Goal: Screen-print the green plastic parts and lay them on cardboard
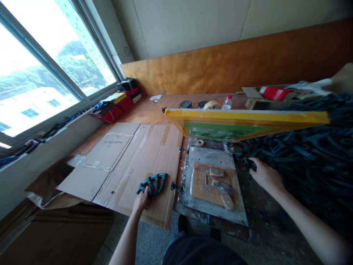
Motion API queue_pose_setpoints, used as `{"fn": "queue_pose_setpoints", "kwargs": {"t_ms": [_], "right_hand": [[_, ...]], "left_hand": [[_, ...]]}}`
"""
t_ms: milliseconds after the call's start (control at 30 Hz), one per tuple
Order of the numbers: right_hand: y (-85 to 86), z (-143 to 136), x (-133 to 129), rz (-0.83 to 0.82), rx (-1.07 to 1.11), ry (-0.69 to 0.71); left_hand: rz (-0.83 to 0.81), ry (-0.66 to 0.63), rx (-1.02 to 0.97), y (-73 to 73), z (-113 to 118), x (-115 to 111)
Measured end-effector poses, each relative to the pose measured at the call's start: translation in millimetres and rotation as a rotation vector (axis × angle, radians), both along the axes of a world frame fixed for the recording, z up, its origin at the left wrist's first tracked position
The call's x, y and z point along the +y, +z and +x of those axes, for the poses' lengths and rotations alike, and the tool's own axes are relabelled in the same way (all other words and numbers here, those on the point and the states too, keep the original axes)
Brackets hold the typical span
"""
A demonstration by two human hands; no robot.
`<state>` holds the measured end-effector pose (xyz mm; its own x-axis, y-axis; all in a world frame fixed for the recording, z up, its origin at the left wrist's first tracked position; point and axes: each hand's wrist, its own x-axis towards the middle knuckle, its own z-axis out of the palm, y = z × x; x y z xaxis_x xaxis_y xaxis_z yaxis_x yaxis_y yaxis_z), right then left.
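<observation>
My left hand is closed on a dark teal slotted part, held at the near edge of the flattened cardboard. On the right, my right hand has its fingers closed around a small dark piece, beside a large heap of similar dark parts. Between my hands lies a grey metal plate bearing a brown board with several small blocks. Above its far end stands a raised yellow-edged screen frame with a green mesh.
Behind the frame are black-lidded jars, a tape roll and a red-capped bottle. An open carton stands at the back right. Red and black bundles lie by the window. Small black clamps edge the plate.
</observation>
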<state>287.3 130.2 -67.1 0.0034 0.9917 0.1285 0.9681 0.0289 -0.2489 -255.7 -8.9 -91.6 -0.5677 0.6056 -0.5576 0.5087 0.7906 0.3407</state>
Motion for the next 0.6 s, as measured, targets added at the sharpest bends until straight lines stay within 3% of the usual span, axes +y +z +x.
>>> {"fn": "queue_pose_setpoints", "kwargs": {"t_ms": [100,200,300,367,400,467,533,600], "right_hand": [[25.5,-36.5,-9.5,0.001,0.383,0.134],[26.3,-78.1,-26.1,0.014,0.525,0.435],[14.5,-107.6,-42.9,0.078,0.366,0.578],[9.3,-116.2,-50.8,0.128,0.194,0.606],[8.4,-117.3,-53.6,0.145,0.124,0.619],[9.9,-114.1,-56.1,0.151,0.038,0.644],[14.8,-103.6,-53.7,0.126,0.029,0.654],[23.4,-87.0,-45.4,0.103,0.083,0.547]], "left_hand": [[-0.054,-0.07,-0.064,23.0,-3.2,20.6],[0.075,-0.164,-0.114,64.3,11.3,57.1],[0.427,-0.225,-0.245,126.7,58.0,102.2],[0.887,-0.216,-0.561,173.8,97.9,126.7],[1.013,-0.222,-0.707,195.4,116.1,135.1],[1.097,-0.227,-0.888,228.4,142.8,141.5],[1.092,-0.206,-0.907,241.7,152.4,133.4],[1.056,-0.178,-0.845,233.3,147.0,113.3]]}}
